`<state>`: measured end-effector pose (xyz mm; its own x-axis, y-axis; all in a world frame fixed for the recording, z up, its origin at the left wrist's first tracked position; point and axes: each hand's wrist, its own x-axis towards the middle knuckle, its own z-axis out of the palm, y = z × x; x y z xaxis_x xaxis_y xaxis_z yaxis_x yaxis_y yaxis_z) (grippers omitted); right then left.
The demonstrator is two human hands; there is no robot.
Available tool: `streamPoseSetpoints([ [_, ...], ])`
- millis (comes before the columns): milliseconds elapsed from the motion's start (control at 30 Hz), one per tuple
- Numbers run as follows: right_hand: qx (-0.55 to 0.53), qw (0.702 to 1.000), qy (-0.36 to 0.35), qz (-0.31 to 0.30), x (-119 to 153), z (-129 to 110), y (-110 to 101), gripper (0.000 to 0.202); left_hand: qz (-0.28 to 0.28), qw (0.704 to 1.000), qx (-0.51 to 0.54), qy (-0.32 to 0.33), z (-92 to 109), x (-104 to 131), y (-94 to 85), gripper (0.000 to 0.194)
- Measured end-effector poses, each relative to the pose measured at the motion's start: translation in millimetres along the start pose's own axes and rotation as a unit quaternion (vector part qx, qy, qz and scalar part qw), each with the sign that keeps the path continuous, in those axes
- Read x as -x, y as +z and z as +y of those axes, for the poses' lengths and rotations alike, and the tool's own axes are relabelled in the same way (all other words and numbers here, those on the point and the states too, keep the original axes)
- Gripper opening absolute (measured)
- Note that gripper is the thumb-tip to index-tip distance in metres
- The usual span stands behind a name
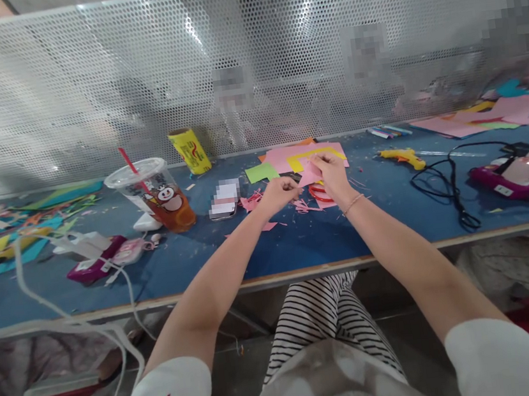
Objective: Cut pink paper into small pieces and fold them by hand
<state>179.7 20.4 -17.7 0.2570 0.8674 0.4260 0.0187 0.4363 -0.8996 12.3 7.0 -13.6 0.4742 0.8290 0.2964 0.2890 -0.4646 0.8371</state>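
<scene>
Above the blue table, a small piece of pink paper (308,174) hangs pinched in the fingers of my right hand (332,170). My left hand (282,196) is closed at the lower left corner of the same piece, thumb and fingertips together. Just below the hands lie red loops (316,193) that look like scissor handles, partly hidden by my right hand. Thin pink paper strips (251,201) are scattered around my left hand. Behind the hands rest larger sheets of pink paper (283,158), a yellow piece (295,163) and a green piece (261,172).
Left of my hands are a phone (225,199), a drink cup (155,195) with a red straw and a yellow can-like cylinder (190,152). A purple power strip (96,262) with white cables sits farther left. A yellow glue gun (402,158) lies right. A perforated metal screen (283,112) borders the back.
</scene>
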Motion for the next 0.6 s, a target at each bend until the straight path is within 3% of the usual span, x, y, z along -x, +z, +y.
streamPoseSetpoints([
  [133,-0.030,0.999,-0.019,0.033,-4,3,-6,0.034,0.017,1.000,-0.009,-0.017,-9,-1,-3.9,0.020],
  [233,-0.073,0.997,0.015,-0.022,-2,9,-3,0.032,0.068,0.998,-0.001,0.004,-11,-3,-7.3,0.024],
  [300,-0.087,0.994,0.030,-0.060,2,13,2,0.031,0.069,0.997,-0.002,0.029,-10,-4,-7.5,0.025],
  [467,-0.037,0.995,0.015,-0.090,7,14,11,0.031,0.051,0.999,-0.008,0.017,-6,-4,-5.1,0.021],
  [600,0.056,0.993,0.041,-0.097,-1,10,0,0.035,0.073,0.995,0.064,-0.027,-12,-5,-6.8,0.021],
])
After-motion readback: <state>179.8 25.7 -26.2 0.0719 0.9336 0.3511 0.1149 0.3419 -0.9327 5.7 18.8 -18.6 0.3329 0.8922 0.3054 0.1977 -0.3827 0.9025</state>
